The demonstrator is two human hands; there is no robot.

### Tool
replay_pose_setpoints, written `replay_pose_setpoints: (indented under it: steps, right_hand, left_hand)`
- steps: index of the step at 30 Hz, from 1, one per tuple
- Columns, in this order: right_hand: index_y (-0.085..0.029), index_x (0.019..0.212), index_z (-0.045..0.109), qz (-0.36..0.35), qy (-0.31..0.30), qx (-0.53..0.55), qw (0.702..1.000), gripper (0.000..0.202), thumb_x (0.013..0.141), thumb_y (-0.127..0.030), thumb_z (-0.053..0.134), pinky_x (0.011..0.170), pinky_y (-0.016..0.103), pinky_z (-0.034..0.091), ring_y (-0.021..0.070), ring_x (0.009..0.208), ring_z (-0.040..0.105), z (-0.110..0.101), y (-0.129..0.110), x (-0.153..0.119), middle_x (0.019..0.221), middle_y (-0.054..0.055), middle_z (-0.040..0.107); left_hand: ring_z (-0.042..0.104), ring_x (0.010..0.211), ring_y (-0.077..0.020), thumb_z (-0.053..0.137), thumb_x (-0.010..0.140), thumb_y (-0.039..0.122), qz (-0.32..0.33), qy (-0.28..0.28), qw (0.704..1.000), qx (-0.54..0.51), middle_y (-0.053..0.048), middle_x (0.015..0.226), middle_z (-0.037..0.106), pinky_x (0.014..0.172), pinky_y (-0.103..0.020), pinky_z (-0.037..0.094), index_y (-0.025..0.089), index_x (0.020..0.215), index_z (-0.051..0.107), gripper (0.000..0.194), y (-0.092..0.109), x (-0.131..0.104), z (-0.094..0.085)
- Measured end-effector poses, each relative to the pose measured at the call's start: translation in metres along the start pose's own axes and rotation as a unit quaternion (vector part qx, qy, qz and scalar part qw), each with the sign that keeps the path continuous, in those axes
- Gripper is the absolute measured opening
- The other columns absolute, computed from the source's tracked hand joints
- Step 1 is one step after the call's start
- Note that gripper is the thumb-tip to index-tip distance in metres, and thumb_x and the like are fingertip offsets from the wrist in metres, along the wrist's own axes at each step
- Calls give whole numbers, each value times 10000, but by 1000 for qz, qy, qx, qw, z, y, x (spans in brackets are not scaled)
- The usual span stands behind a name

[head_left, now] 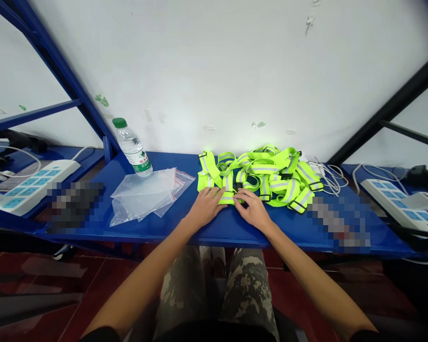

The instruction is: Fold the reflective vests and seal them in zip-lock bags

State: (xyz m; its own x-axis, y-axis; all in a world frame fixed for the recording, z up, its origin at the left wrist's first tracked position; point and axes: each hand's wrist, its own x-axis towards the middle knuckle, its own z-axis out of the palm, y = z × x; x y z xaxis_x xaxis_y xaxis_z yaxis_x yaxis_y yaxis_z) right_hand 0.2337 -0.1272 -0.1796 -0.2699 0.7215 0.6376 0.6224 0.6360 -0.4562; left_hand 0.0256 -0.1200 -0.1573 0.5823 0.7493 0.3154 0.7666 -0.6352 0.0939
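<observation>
Hands on the hi-vis strap pile

Left hand [206,206] and right hand [252,209] both lay flat, fingers loose, pressing one neon reflective strap [228,195] near the bench [217,228] front edge, the pile [267,175] just behind. Plastic bags [148,194] and water bottle [131,148] sat further left.

Two patches on the blue table [171,228] are pixelated beyond telling: one [73,204] left of the clear plastic bags [150,192], one [338,221] right of the pile of reflective straps [267,175]. The fingertips of the left hand [205,206] and right hand [251,209] sit among the straps, so the grip is unclear. The water bottle's [131,147] label is too small to read. A power strip [24,187] is cut by the left edge.
</observation>
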Motion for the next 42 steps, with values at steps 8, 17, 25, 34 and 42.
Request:
replay_pose_setpoints:
  steps: [8, 17, 25, 34, 42]
  right_hand:
    - [-194, 1211, 630, -62, -82, -88, 991, 292, 984, -262, 459, 958, 415, 543, 250, 1139, 621, -4, -11, -3, 1261, 132, 631]
    - [-147, 1248, 598, -117, -141, -167, 969, 338, 965, -316, 523, 933, 425, 553, 275, 1113, 643, 1, -22, 1, 1256, 144, 660]
    - [-86, 1245, 594, -156, -160, -215, 951, 324, 972, -201, 464, 922, 453, 550, 289, 1079, 650, 6, -22, 2, 1238, 183, 661]
    - [-116, 1234, 578, -137, -131, -156, 969, 304, 983, -171, 414, 908, 437, 544, 272, 1056, 628, 6, -15, 8, 1186, 159, 670]
    - [-142, 1225, 534, -93, -109, -89, 986, 290, 1013, -225, 354, 857, 404, 538, 257, 997, 624, 10, -8, 11, 1081, 153, 650]
  left_hand:
    - [506, 1158, -291, 344, 1001, 439, 19, 16, 998, -60, -170, 1238, 565, 1032, -473, 412, 124, 1452, 374, 550, -12, -8, 4]
    - [465, 1242, -283, 417, 984, 445, 6, -6, 978, -208, -167, 1309, 528, 1089, -487, 385, 154, 1461, 391, 560, -28, -17, 2]
    - [443, 1316, -296, 617, 866, 518, -18, -31, 966, -257, -161, 1373, 484, 1133, -487, 362, 180, 1437, 433, 688, -27, -15, -7]
    - [504, 1216, -255, 707, 809, 211, -47, 83, 950, -298, -106, 1258, 547, 1082, -463, 407, 223, 1309, 495, 543, -10, -14, 1]
    - [595, 1141, -237, 653, 874, 309, -62, 104, 941, -318, -104, 1247, 622, 1019, -418, 451, 208, 1292, 490, 460, -11, -6, 0]
